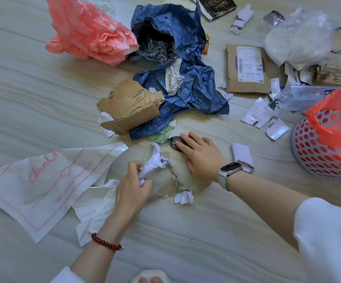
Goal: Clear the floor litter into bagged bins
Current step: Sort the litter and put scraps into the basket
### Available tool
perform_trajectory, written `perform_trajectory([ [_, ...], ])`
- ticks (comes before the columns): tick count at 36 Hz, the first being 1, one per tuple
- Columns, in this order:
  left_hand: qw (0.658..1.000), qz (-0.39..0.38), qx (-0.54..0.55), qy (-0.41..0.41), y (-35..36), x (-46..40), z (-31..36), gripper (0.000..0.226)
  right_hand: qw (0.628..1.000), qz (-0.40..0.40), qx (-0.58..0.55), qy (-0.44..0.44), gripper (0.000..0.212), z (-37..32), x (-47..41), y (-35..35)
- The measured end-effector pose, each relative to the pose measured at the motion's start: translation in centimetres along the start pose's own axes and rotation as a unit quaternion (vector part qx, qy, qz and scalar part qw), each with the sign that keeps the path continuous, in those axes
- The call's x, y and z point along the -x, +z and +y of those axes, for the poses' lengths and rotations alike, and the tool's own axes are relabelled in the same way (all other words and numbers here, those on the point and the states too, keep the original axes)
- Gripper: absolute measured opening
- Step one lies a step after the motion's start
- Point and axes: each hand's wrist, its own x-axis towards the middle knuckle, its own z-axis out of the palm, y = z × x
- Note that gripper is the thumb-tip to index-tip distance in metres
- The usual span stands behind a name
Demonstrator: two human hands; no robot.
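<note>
Litter covers the floor. My left hand [133,187] grips a crumpled white paper wad [155,162] low in the middle of the view. My right hand [201,155], with a watch on the wrist, reaches forward with straight fingers resting on a small dark crumpled wrapper [173,141]. A clear plastic sheet [177,180] lies under both hands. At the right edge stands a perforated bin [316,158] lined with a red bag [337,117].
Ahead lie a crumpled blue bag [186,86], torn cardboard [130,107], a loose red bag [89,33] and a flat cardboard mailer [245,68]. A white printed bag [42,184] and tissue [96,209] lie to the left. Paper scraps [242,154] and clear plastic [296,37] are at the right.
</note>
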Motion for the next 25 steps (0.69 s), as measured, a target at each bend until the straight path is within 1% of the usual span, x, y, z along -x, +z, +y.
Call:
perform_trajectory([
  [2, 0.997, 0.004, -0.047, 0.065, -0.4, 0.3, -0.7, 0.067, 0.999, 0.036, 0.001, -0.01, 0.05, 0.0, 0.2, 0.2],
  [3, 0.991, -0.005, -0.086, 0.099, -0.5, 0.4, -1.0, 0.073, 0.999, 0.046, -0.011, -0.011, 0.046, 0.1, 0.2, 0.2],
  [4, 0.984, -0.02, -0.131, 0.12, -0.4, 0.4, -1.3, 0.077, 0.998, 0.061, -0.018, -0.015, 0.04, 0.3, 0.1, 0.4],
  [6, 0.969, -0.034, -0.195, 0.146, 0.1, 0.4, -1.8, 0.079, 0.997, 0.062, -0.043, -0.001, 0.027, 0.3, 0.4, 0.1],
  [7, 0.962, -0.025, -0.212, 0.168, 0.4, 0.4, -2.1, 0.079, 0.997, 0.052, -0.06, 0.017, 0.032, 0.2, 0.6, -0.3],
  [9, 0.945, -0.011, -0.25, 0.21, 1.2, 0.3, -2.6, 0.076, 0.995, 0.035, -0.084, 0.036, 0.053, -0.3, 1.3, -0.7],
  [11, 0.929, -0.009, -0.285, 0.238, 1.8, 0.1, -3.4, 0.071, 0.997, 0.004, -0.075, 0.019, 0.066, -0.8, 2.2, -0.9],
  [13, 0.924, -0.001, -0.283, 0.258, 2.3, 0.1, -4.0, 0.064, 0.998, -0.032, -0.052, -0.005, 0.073, -1.2, 3.4, -0.5],
  [15, 0.925, 0.015, -0.254, 0.283, 2.5, 0.0, -4.2, 0.055, 0.998, -0.045, -0.027, -0.025, 0.075, -1.7, 4.6, -0.1],
  [17, 0.921, 0.029, -0.228, 0.315, 2.5, 0.0, -4.0, 0.041, 0.999, -0.031, 0.017, -0.033, 0.078, -1.9, 5.6, 0.6],
  [19, 0.916, 0.034, -0.2, 0.346, 2.6, -0.3, -3.9, 0.028, 0.998, -0.024, 0.046, -0.044, 0.074, -2.0, 6.4, 0.8],
  [20, 0.91, 0.033, -0.194, 0.365, 2.7, -0.4, -3.9, 0.021, 0.997, -0.013, 0.055, -0.054, 0.07, -2.0, 6.6, 1.1],
  [21, 0.903, 0.029, -0.193, 0.383, 2.8, -0.5, -3.8, 0.016, 0.996, -0.018, 0.061, -0.057, 0.066, -1.9, 6.8, 1.1],
  [23, 0.89, 0.015, -0.194, 0.413, 2.9, -0.8, -3.8, 0.012, 0.995, -0.022, 0.073, -0.057, 0.06, -1.5, 7.1, 1.2],
  [24, 0.888, 0.008, -0.192, 0.419, 3.0, -0.9, -3.9, 0.017, 0.996, -0.02, 0.071, -0.052, 0.055, -1.3, 7.2, 1.4],
  [25, 0.888, 0.0, -0.189, 0.42, 3.0, -0.9, -3.9, 0.028, 0.997, -0.02, 0.061, -0.044, 0.048, -1.1, 7.3, 1.4],
])
